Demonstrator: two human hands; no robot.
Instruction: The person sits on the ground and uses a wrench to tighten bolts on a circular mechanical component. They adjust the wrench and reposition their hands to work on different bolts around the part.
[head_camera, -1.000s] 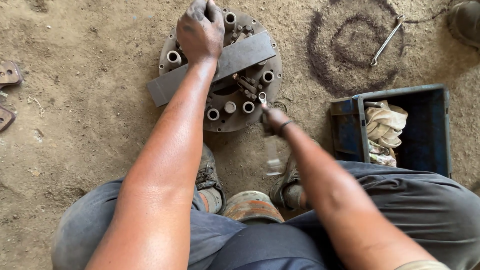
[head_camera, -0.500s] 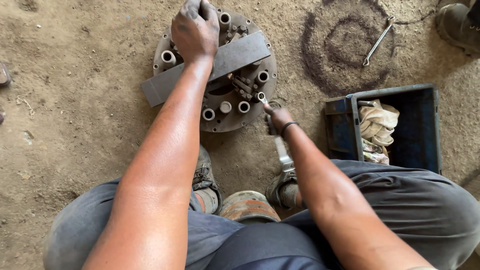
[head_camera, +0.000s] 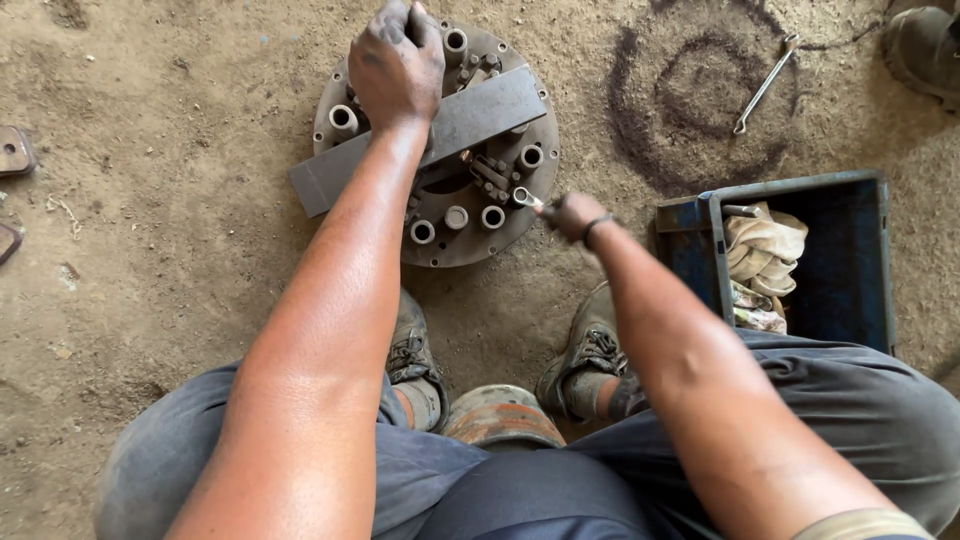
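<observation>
Head view, looking down over the knees.

Item: round metal plate assembly (head_camera: 440, 215), laid flat on the dirt floor (head_camera: 150, 300) just beyond the two shoes (head_camera: 590, 350). Short upright tubes are ringed about its face.

Item: flat steel bar (head_camera: 480, 115), laid slantwise across the assembly, its lower end overhanging the left rim.

Left hand (head_camera: 395, 60): arm fully stretched forward, wrist straight, fingers curled down over the far edge of the assembly above the bar. What is gripped beneath the knuckles is hidden; a closed fist is shown.

Right hand (head_camera: 572, 213): forearm angled inward from the right knee, wrist banded, fingers closed round the shank of a small spanner (head_camera: 527, 198). Its ring end is set at a fitting near the right rim of the assembly, possibly seated on it, though this is too small to confirm.

Item: blue open box (head_camera: 860, 260), right of the right forearm, containing a crumpled pale rag (head_camera: 765, 250).

Item: long wrench (head_camera: 765, 85), lying loose on a dark ring stain, well apart from both hands.
</observation>
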